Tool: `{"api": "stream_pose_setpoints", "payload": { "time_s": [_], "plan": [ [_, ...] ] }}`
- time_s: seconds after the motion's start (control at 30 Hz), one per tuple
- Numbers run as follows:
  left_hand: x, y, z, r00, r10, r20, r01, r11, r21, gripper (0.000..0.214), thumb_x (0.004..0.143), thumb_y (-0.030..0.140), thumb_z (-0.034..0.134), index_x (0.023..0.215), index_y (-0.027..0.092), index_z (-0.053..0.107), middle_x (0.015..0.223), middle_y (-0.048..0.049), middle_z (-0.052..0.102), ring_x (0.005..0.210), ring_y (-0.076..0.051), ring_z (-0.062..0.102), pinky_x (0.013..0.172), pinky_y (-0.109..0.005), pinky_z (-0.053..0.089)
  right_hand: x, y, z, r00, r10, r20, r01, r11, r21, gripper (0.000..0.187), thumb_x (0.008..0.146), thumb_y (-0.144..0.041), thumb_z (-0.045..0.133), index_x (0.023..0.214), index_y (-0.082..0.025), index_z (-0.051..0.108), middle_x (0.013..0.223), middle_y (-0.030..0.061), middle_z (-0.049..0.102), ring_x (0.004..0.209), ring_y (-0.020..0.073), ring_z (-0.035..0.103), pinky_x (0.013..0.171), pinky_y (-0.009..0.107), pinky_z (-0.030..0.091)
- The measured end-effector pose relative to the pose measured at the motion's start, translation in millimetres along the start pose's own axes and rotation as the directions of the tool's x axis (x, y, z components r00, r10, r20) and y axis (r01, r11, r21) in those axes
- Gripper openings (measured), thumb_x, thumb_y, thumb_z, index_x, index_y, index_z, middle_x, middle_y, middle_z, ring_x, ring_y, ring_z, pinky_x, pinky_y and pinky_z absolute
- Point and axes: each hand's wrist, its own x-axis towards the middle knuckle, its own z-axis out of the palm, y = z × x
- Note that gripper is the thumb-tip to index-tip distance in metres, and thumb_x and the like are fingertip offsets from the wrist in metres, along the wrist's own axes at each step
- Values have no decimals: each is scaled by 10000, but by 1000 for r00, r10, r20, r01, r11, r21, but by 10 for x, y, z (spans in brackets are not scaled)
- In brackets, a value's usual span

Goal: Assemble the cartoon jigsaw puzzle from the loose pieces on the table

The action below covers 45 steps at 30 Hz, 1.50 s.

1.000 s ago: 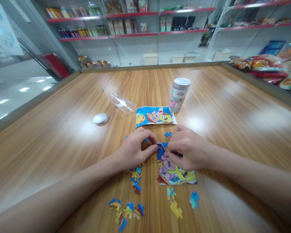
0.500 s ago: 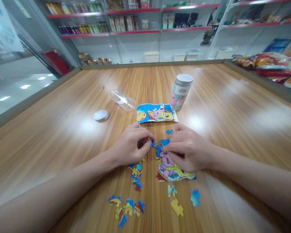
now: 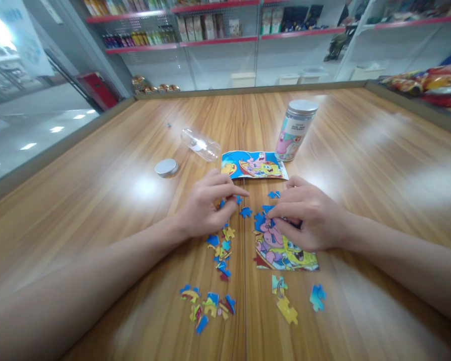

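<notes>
A partly assembled jigsaw puzzle point(image 3: 270, 245) with pink and yellow cartoon figures lies flat on the wooden table. My right hand point(image 3: 310, 213) rests over its upper part, thumb and fingers closed at a blue puzzle piece point(image 3: 267, 208) by the top edge; the fingers hide part of the picture. To the left, my left hand point(image 3: 214, 203) hovers over loose pieces with its index finger stretched out and thumb apart. Just right of that hand lies a loose blue piece point(image 3: 245, 212). Another small blue piece point(image 3: 273, 194) sits above the puzzle.
Behind the hands are a picture card point(image 3: 253, 165), an upright printed can point(image 3: 296, 130), a clear plastic bottle point(image 3: 200, 144) on its side and a silver lid point(image 3: 166, 167). Loose pieces point(image 3: 211, 304) lie at front left, with a yellow piece point(image 3: 286, 310) and others below the puzzle.
My left hand has drawn off the loose blue piece, its index finger now straighter. My right hand stays at the puzzle's top edge. The whole view has shifted slightly.
</notes>
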Motion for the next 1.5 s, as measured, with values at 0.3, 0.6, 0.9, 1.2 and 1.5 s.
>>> {"api": "stream_pose_setpoints", "payload": {
  "time_s": [0.3,0.6,0.9,1.2,1.5],
  "plan": [
    [1,-155,-36,948,-238,-212,230,971,-62,245,731,24,534,647,160,720,605,13,530,589,-103,472,575,-259,368,-11,41,-7,998,-47,-35,48,998,29,128,794,-116,638,839,-223,692,586,-45,583,535,122,490,695,346,343],
    [-1,-192,-68,862,-366,-351,306,927,-215,224,609,50,472,509,153,644,461,25,493,473,-81,418,466,-238,273,5,9,-72,990,-48,-135,45,999,-25,127,790,-129,656,876,-208,706,511,-70,494,467,104,470,656,327,377],
    [-10,-341,-234,984,-163,-66,154,982,-113,189,611,102,486,492,176,612,493,1,535,528,-122,452,538,-275,352,-61,15,-68,977,-6,-215,-5,999,-51,176,801,-149,654,933,-245,718,525,-63,539,458,110,478,638,344,387],
    [-21,-214,-400,862,125,491,-135,991,-16,173,822,322,688,924,186,656,833,-53,649,790,-192,557,746,-326,433,-89,-129,-66,976,19,-219,-20,1000,-3,139,812,-99,619,893,-204,663,543,-66,528,465,97,453,652,339,359],
    [-76,-197,-386,881,129,455,-127,991,-37,174,860,170,534,1019,174,605,872,-68,617,820,-208,526,771,-366,417,-90,-116,2,965,19,-262,-16,1000,12,132,808,-90,579,878,-177,649,575,-53,558,499,102,454,654,331,326]
  ]
}}
